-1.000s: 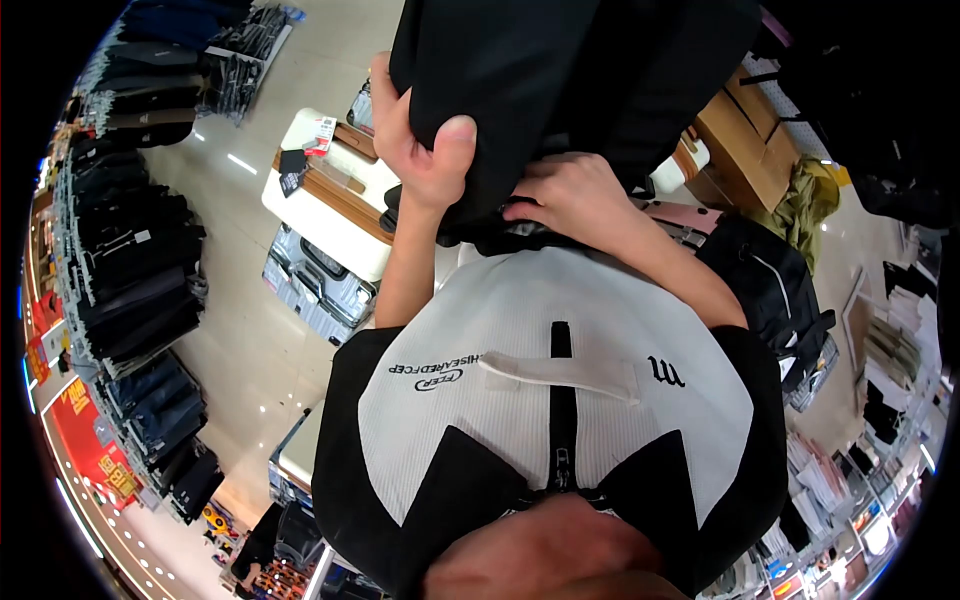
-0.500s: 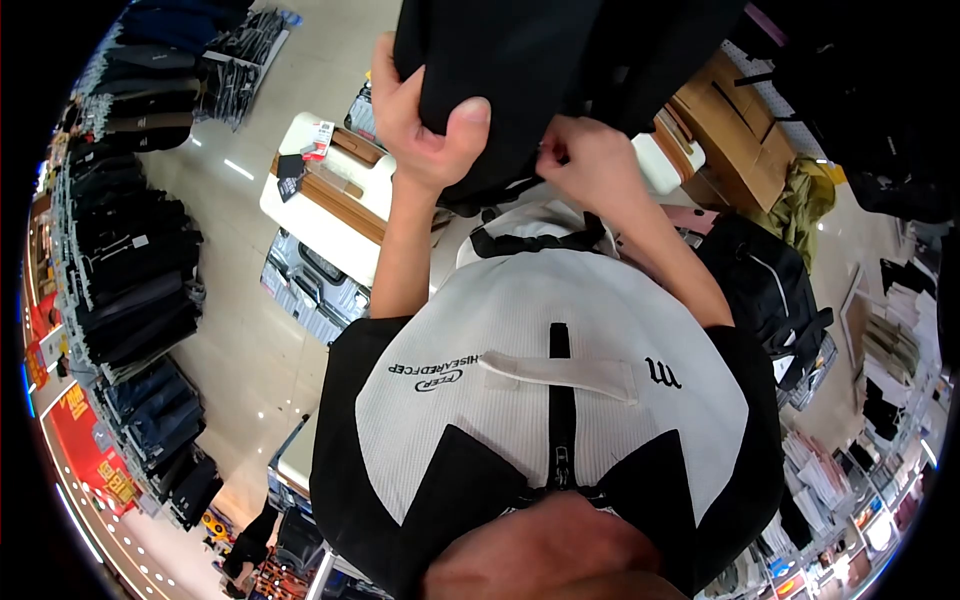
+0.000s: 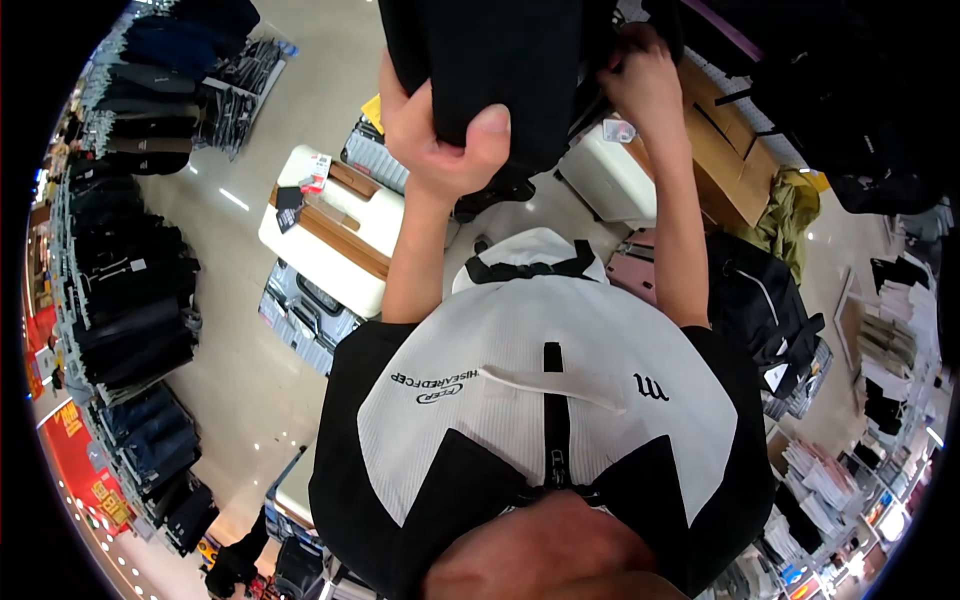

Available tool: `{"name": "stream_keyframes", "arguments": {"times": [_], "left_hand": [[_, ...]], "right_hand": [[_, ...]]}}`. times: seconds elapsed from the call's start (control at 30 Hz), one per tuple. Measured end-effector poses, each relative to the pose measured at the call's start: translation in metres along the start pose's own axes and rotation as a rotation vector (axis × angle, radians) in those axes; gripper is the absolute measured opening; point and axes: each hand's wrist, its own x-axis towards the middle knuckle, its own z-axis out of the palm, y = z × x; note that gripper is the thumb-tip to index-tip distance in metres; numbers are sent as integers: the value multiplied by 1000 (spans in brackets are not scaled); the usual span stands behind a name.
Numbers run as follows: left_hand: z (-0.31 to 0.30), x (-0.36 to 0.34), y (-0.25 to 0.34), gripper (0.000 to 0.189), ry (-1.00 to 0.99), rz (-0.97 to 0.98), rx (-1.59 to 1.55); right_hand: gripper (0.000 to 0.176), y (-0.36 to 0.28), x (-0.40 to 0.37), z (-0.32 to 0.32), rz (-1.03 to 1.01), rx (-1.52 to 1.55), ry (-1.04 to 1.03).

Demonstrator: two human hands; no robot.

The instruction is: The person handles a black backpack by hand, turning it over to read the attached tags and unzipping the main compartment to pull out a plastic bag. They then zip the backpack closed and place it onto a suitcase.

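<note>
A large black fabric bag (image 3: 505, 75) hangs in front of me, its upper part cut off by the top of the view. My left hand (image 3: 445, 140) is closed around its left side, with the thumb on the near face. On the right, my right hand (image 3: 645, 80) is curled at the bag's dark edge. What its fingers pinch is lost in the black. A small clear tag (image 3: 619, 130) shows just below that hand, close to a white suitcase (image 3: 610, 175).
A white suitcase with brown trim (image 3: 335, 225) stands at left, beside a silver suitcase (image 3: 310, 310). A cardboard box (image 3: 735, 150), olive cloth (image 3: 795, 215) and black backpack (image 3: 765, 300) are at right. Clothes racks (image 3: 135, 270) line the far left.
My right hand has moved up and to the right, away from the bag's lower edge. My left hand keeps its hold and sits slightly lower and further right.
</note>
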Motion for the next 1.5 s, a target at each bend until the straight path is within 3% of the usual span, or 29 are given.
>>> {"name": "stream_keyframes", "arguments": {"times": [0.03, 0.1, 0.27, 0.33, 0.37, 0.67, 0.7, 0.8, 0.83, 0.93, 0.97, 1.07, 1.1, 1.2, 1.23, 1.37, 1.5], "left_hand": [[4, 3, 5, 41, 33, -54, -84], [3, 9, 7, 38, 56, -102, -152], [-14, 13, 2, 40, 77, -226, -44], [-20, 9, -3, 41, 62, -192, -41], [-22, 6, -3, 42, 78, -223, -44], [-42, -12, -1, 39, -18, -349, -86], [-42, -11, 1, 38, -17, -372, -94], [-43, -14, 6, 35, -96, -406, -80], [-44, -15, 7, 34, -137, -411, -69], [-41, -20, 7, 30, -167, -418, -110], [-39, -21, 7, 30, -160, -410, -113], [-36, -25, 6, 29, -155, -405, -122], [-35, -26, 5, 29, -162, -411, -127], [-34, -25, 5, 29, -189, -444, -148], [-34, -24, 4, 29, -199, -457, -156], [-30, -21, -2, 29, -241, -412, -153], [-17, -23, 1, 30, -305, -445, -199]], "right_hand": [[25, 2, 10, 1, 109, -96, -186], [27, -7, 5, -9, 73, -42, -282], [30, -43, -15, 17, -89, 185, -360], [31, -59, -18, 20, -115, 309, -366], [24, -65, -19, 19, -129, 374, -336], [44, -70, -39, 35, -320, 150, -736], [43, -69, -45, 35, -329, 173, -731], [39, -63, -62, 53, -664, 87, -253], [35, -64, -64, 57, -541, 198, -399], [33, -66, -65, 68, -324, -36, -712], [31, -62, -66, 67, -389, -99, -700], [48, -64, -56, 52, -358, -185, -736], [46, -55, -63, 60, -394, -153, -611], [30, -35, -66, 65, -299, 24, -555], [31, -46, -51, 42, -263, -136, -829], [34, -21, -42, 41, -249, 23, -1008], [37, 8, -62, 67, -333, 133, -693]]}}
